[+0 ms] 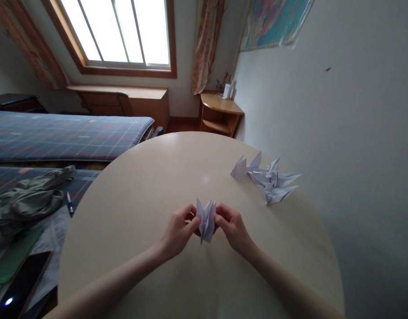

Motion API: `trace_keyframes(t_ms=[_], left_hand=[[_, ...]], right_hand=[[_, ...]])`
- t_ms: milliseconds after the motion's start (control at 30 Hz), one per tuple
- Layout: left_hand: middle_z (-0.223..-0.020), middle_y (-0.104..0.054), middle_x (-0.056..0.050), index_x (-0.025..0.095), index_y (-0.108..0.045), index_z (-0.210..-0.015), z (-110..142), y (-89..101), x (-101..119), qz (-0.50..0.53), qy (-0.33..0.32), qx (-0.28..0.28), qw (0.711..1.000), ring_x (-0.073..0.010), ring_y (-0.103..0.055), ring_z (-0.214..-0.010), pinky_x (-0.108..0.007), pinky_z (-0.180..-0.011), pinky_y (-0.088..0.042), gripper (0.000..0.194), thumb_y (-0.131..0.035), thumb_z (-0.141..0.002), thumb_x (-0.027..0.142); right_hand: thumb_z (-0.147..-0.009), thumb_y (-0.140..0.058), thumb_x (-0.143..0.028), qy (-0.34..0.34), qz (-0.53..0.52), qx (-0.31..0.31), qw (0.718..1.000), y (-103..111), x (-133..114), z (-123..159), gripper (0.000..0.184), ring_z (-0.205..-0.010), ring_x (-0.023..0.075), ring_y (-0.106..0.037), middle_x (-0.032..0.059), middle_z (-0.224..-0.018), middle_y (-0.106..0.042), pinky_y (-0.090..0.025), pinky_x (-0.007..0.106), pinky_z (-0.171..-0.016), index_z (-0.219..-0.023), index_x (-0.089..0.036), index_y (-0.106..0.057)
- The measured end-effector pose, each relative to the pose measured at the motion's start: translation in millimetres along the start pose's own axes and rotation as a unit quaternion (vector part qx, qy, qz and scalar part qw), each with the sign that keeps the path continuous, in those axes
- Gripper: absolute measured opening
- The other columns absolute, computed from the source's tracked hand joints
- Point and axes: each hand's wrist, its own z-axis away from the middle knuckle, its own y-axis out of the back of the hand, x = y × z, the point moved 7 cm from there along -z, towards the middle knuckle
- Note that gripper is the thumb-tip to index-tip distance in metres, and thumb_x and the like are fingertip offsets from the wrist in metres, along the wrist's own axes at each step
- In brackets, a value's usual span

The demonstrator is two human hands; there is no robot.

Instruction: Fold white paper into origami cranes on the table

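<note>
A folded white paper crane is held upright between my two hands, just above the round table. My left hand pinches its left side with thumb and fingers. On the opposite side, my right hand grips the paper the same way. Several pointed layers of the crane stick up and down between the hands. Parts of my fingers are hidden behind the paper. Farther off on the right of the table lies a cluster of several white paper cranes, close together and partly overlapping.
Left of the table are beds with plaid mattresses. Crumpled grey-green cloth, a pen, papers, a green folder and a dark phone-like device lie there. A wall borders the right; a corner shelf stands behind.
</note>
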Motion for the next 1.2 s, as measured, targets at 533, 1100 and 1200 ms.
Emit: trace_keyframes(t_ms=[533,1100,1200], left_hand=[[-0.081,-0.061,0.000,0.015,-0.053,-0.084,-7.1,16.9,-7.2,0.113,-0.031,0.082,0.990,-0.0149,-0.061,-0.081,-0.034,-0.077,-0.055,0.020,-0.057,-0.079,0.035],[-0.070,-0.055,-0.001,0.015,-0.060,-0.065,-0.3,-4.3,-10.8,-0.080,-0.019,-0.015,0.997,-0.0144,-0.053,-0.066,-0.022,-0.056,-0.041,0.013,-0.051,-0.072,0.022],[-0.069,-0.055,-0.001,0.016,-0.059,-0.065,0.5,-0.5,-5.2,-0.091,-0.031,0.003,0.995,-0.0151,-0.053,-0.065,-0.023,-0.057,-0.040,0.015,-0.047,-0.074,0.021]], right_hand=[[-0.063,-0.073,-0.034,-0.053,-0.144,0.081,0.985,19.1,2.1,-7.9,0.021,-0.057,0.0150,-0.060,-0.0010,-0.061,-0.064,-0.054,0.034,-0.064,-0.061,-0.017,-0.062],[-0.066,-0.054,-0.023,-0.061,-0.024,-0.067,0.996,-2.9,1.6,-1.5,0.014,-0.060,0.0117,-0.044,-0.0001,-0.070,-0.047,-0.035,0.025,-0.054,-0.054,-0.017,-0.053],[-0.073,-0.054,-0.031,-0.027,0.061,-0.077,0.995,-5.0,-4.8,0.6,0.022,-0.058,0.0113,-0.042,-0.0015,-0.066,-0.044,-0.033,0.024,-0.053,-0.056,-0.018,-0.050]])
